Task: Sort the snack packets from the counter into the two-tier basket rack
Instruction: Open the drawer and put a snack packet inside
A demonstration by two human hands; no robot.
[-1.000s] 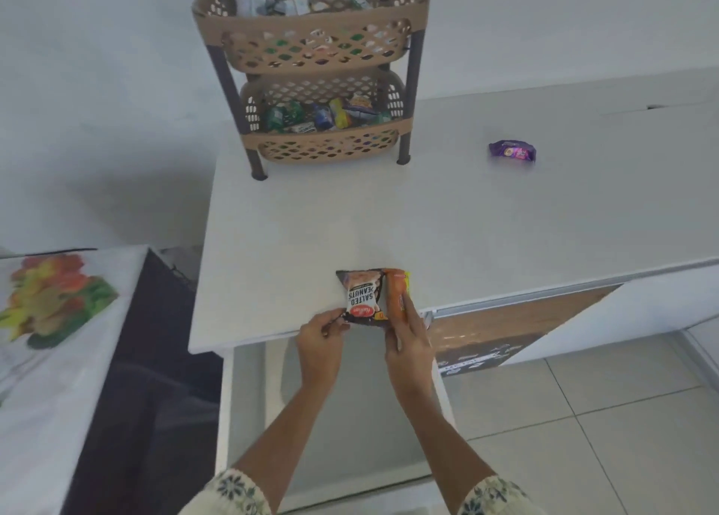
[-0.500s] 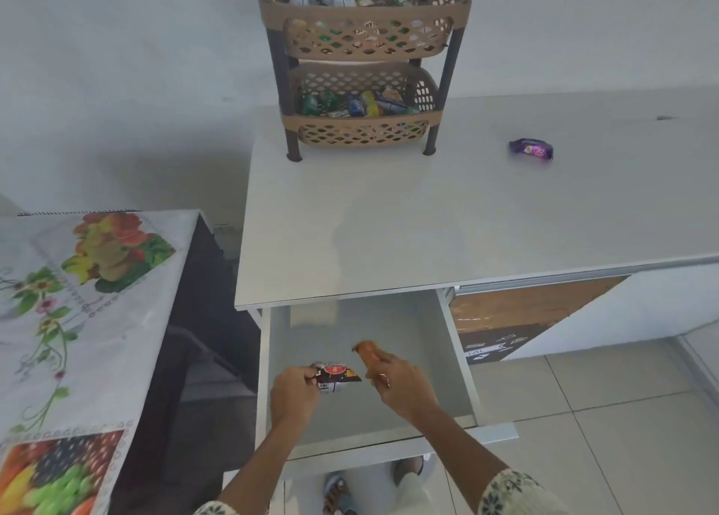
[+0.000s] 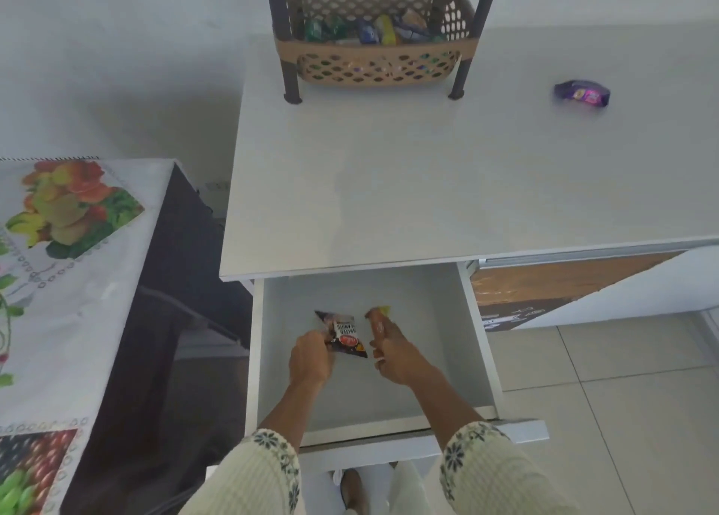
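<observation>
While held low over the open drawer (image 3: 476, 331): left hand (image 3: 309, 361) pinching peanut packet (image 3: 344, 335), right hand (image 3: 397, 353) closed round orange packet (image 3: 378, 322), likely separated for sorting. Far off, basket rack (image 3: 375, 67); far right, purple packet (image 3: 582, 94) waiting on counter (image 3: 428, 188).

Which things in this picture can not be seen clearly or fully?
- Head view: the upper tier of the basket rack is cut off by the top edge.
- The orange packet is mostly covered by the right hand.
- The print on the purple packet is too small and blurred to read.
- The snacks in the lower basket overlap; they cannot be counted.
</observation>
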